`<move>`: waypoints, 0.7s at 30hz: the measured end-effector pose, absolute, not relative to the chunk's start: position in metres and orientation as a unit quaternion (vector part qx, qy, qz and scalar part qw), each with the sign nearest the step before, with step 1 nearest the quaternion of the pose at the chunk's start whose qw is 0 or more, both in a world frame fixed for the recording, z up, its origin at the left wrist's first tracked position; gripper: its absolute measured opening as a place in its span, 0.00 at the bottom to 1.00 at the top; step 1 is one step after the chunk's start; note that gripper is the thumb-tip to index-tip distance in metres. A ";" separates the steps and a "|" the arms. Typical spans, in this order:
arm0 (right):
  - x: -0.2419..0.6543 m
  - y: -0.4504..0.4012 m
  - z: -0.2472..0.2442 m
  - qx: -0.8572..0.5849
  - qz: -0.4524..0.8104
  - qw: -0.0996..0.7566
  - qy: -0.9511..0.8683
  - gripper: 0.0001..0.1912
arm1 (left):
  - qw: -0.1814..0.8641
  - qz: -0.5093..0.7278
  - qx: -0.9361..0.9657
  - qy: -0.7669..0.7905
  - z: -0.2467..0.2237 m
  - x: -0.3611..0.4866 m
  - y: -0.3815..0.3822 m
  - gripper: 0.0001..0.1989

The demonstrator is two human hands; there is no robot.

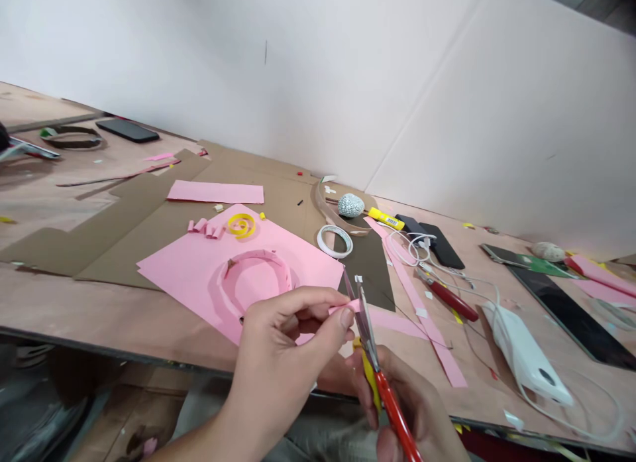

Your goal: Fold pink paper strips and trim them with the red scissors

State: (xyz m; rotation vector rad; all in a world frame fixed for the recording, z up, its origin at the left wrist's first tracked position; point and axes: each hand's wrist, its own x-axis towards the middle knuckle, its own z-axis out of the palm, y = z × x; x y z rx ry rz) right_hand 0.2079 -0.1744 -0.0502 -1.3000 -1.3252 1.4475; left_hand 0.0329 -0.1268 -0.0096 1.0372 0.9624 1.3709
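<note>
Left hand (pixel 293 346) grip pinches pink paper strip (pixel 352 306): light, floppy, best held close to blades. Right hand (pixel 405 409) grip closed on red-handled scissors (pixel 395 409), blades slightly spread.

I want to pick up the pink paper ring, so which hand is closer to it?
Left. The left hand is just below the pink paper ring; the right hand is farther away, down to its right.

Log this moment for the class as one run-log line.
left hand: pink paper strip | right hand: red-handled scissors | blades: at strip
</note>
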 end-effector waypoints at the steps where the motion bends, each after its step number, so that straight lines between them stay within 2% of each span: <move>1: 0.207 -0.173 -0.050 -0.517 0.573 0.377 -0.512 0.32 | 0.552 0.580 0.439 0.409 -0.010 0.033 -0.127 0.02; 7: 0.199 -0.171 -0.040 -0.543 0.606 0.358 -0.457 0.30 | 0.552 0.571 0.434 0.426 -0.008 0.032 -0.127 0.03; 10: 0.197 -0.172 -0.045 -0.542 0.584 0.377 -0.472 0.33 | 0.559 0.570 0.428 0.425 -0.006 0.032 -0.127 0.04; 15: 0.199 -0.173 -0.057 -0.567 0.557 0.384 -0.469 0.30 | 0.574 0.566 0.422 0.416 -0.006 0.032 -0.126 0.02; 21: 0.199 -0.172 -0.047 -0.547 0.569 0.421 -0.447 0.30 | 0.598 0.573 0.398 0.395 -0.015 0.028 -0.121 0.01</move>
